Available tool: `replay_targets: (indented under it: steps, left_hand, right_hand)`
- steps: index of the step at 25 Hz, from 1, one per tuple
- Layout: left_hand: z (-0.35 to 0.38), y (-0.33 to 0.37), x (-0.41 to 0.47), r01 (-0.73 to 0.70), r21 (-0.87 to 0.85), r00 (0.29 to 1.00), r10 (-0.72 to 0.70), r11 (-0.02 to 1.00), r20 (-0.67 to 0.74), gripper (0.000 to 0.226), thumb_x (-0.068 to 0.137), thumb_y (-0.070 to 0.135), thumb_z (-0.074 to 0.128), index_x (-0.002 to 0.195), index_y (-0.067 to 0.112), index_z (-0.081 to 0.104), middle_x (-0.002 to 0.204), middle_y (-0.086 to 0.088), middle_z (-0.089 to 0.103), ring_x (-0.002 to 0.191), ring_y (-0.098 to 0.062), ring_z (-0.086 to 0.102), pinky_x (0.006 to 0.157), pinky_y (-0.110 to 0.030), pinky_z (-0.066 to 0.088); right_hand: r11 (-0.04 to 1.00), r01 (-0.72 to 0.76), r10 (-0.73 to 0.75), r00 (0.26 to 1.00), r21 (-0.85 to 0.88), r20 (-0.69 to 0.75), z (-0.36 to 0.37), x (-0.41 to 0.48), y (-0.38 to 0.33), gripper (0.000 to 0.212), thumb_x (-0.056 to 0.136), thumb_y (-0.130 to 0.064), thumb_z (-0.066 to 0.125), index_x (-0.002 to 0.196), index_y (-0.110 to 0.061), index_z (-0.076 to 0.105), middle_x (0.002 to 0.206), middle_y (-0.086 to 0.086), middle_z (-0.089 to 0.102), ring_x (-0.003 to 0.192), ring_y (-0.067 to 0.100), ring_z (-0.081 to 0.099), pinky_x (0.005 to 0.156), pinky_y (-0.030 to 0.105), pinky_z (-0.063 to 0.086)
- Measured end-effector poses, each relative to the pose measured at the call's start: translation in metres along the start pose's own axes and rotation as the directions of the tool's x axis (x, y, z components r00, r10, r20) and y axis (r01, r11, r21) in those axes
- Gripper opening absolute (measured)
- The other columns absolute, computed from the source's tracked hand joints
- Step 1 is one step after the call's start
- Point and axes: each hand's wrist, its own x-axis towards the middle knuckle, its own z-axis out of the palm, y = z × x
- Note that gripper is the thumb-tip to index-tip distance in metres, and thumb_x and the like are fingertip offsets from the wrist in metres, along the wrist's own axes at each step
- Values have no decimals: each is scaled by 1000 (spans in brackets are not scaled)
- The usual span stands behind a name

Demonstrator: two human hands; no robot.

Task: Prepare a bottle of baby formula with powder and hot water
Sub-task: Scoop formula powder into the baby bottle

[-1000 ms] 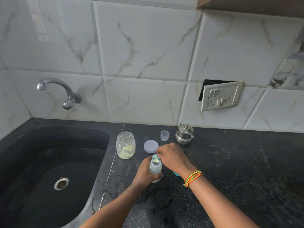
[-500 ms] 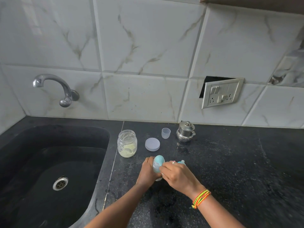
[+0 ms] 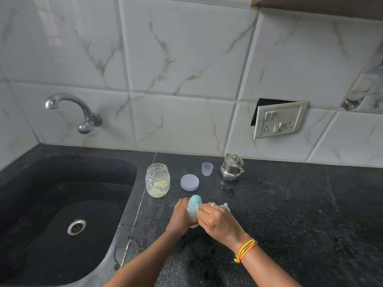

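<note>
A small clear baby bottle point(image 3: 191, 212) stands on the black counter point(image 3: 290, 214), with my left hand point(image 3: 179, 216) wrapped around its left side. My right hand point(image 3: 217, 222) pinches the handle of a teal spoon point(image 3: 195, 200), whose bowl is tipped over the bottle's mouth. Whether powder lies in the spoon cannot be told. Just behind my right hand sits the teal nipple ring point(image 3: 225, 207), partly hidden. The open glass jar point(image 3: 158, 180) with pale yellow powder stands to the back left, its round lid point(image 3: 189, 182) lying flat beside it.
A small clear cup point(image 3: 207, 168) and a lidded steel pot point(image 3: 231, 167) stand near the wall. A black sink point(image 3: 41, 168) with a tap point(image 3: 72, 106) lies to the left. A loose socket plate point(image 3: 279, 120) hangs on the tiles.
My right hand has dropped from above the bottle to its right side, tilting the teal spoon over the mouth. The left hand has kept its hold on the bottle.
</note>
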Motion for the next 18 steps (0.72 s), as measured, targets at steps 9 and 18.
replay_targets:
  steps: [9, 18]
  left_hand:
    - [-1, 1, -1, 33, -14, 999, -33, 999, 3, 57, 68, 28, 77, 115, 13, 49, 110, 0, 51, 104, -15, 46, 88, -26, 41]
    - [3, -8, 1, 13, -49, 1000, -12, 999, 18, 56, 68, 33, 78, 112, 14, 49, 104, 2, 48, 102, -17, 46, 87, -29, 42]
  right_hand:
    - [1000, 14, -13, 999, 25, -45, 5, -1, 9, 19, 77, -9, 57, 60, -16, 54, 59, -1, 52, 48, 13, 47, 42, 23, 42]
    - [999, -31, 32, 999, 39, -35, 8, 0, 8, 20, 69, -7, 71, 60, -15, 55, 58, -1, 53, 48, 12, 47, 43, 22, 44]
